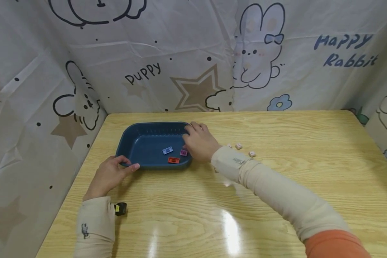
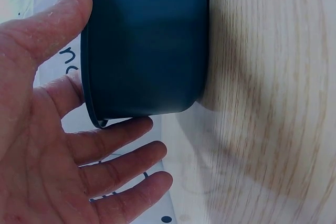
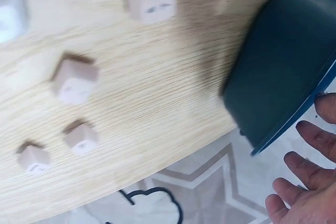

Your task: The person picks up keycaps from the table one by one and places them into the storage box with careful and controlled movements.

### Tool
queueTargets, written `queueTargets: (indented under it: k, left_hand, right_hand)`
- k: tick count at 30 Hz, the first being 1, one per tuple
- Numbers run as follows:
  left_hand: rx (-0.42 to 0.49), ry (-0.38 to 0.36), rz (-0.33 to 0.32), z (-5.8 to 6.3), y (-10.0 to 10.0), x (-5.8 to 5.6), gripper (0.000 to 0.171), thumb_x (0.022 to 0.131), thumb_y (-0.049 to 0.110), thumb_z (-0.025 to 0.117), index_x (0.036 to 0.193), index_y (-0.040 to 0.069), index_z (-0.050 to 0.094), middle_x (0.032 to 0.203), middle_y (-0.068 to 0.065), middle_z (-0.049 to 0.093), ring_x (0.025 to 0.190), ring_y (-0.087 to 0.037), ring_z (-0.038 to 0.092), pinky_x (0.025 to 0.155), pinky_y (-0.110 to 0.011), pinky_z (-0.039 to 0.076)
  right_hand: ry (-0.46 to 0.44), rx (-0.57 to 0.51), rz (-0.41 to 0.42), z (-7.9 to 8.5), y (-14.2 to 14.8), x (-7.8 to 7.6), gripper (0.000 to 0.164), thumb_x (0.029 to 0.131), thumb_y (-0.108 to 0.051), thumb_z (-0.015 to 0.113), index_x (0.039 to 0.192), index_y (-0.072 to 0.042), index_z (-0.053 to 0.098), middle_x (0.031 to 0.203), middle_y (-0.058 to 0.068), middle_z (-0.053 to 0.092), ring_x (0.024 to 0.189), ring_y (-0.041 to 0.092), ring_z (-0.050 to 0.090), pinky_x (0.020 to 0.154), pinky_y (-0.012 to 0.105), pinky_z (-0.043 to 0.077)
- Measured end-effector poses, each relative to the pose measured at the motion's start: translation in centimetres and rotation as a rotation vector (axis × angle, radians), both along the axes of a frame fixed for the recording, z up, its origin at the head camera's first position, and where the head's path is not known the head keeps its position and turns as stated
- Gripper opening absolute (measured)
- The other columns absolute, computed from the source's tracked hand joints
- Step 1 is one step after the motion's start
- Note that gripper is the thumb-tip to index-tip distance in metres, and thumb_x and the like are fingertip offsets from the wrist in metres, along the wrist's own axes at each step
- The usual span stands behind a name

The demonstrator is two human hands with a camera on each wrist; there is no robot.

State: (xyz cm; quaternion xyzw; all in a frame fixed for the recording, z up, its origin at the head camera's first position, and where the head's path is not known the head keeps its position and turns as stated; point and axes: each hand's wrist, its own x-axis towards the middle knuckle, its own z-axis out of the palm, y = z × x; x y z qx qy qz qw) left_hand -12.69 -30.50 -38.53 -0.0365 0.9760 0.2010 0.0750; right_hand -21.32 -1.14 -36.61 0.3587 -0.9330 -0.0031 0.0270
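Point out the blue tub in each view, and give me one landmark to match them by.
Head: the blue tub sits left of centre.
Left wrist: the blue tub is at the top, slightly left of centre, cut off above.
Right wrist: the blue tub is at upper right, cut off by the right edge.
Shared landmark: the wood-grain tabletop.

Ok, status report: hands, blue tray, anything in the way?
Left hand at near-left corner of blue tray, right hand at its right end. Tray on table, three coloured pieces inside. Pale cubes to its right, possibly blocking a slide that way.
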Motion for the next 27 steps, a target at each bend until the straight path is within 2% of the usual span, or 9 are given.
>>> queueTargets:
  k: [4,12,21,27]
  left_hand:
    - [-0.001,0.000,0.002,0.0,-0.1,0.1,0.061,0.086,0.064,0.054,0.106,0.007,0.062,0.109,-0.020,0.060,0.098,-0.032,0.056,0.084,-0.051,0.044]
    - [0.002,0.021,0.008,-0.2,0.0,0.1,0.060,0.085,0.064,0.056,0.102,0.007,0.063,0.103,-0.017,0.061,0.092,-0.029,0.055,0.077,-0.045,0.045]
    - [-0.007,0.011,0.000,-0.2,0.0,0.0,0.058,0.087,0.062,0.056,0.103,0.007,0.062,0.102,-0.017,0.061,0.091,-0.028,0.055,0.081,-0.048,0.045]
    - [-0.003,0.010,0.003,-0.2,0.1,0.1,0.058,0.087,0.063,0.055,0.102,0.008,0.062,0.102,-0.016,0.060,0.088,-0.027,0.054,0.079,-0.046,0.045]
  right_hand:
    - [-0.008,-0.009,-0.037,0.1,0.9,-0.2,0.034,0.097,-0.034,0.055,0.120,-0.010,0.063,0.144,0.013,0.047,0.140,0.035,0.036,0.113,0.051,0.031]
    - [0.008,-0.043,-0.091,-0.7,3.4,-0.7,0.031,0.096,-0.031,0.057,0.116,-0.009,0.065,0.140,0.013,0.050,0.137,0.035,0.039,0.110,0.052,0.033]
    - [-0.056,-0.038,-0.180,-2.3,6.3,-0.9,0.031,0.096,-0.033,0.056,0.110,-0.007,0.065,0.142,0.016,0.048,0.137,0.036,0.038,0.110,0.053,0.033]
    - [-0.124,-0.039,-0.228,-3.4,7.9,-0.7,0.042,0.096,-0.036,0.053,0.120,-0.002,0.060,0.143,0.019,0.045,0.139,0.039,0.035,0.112,0.055,0.030]
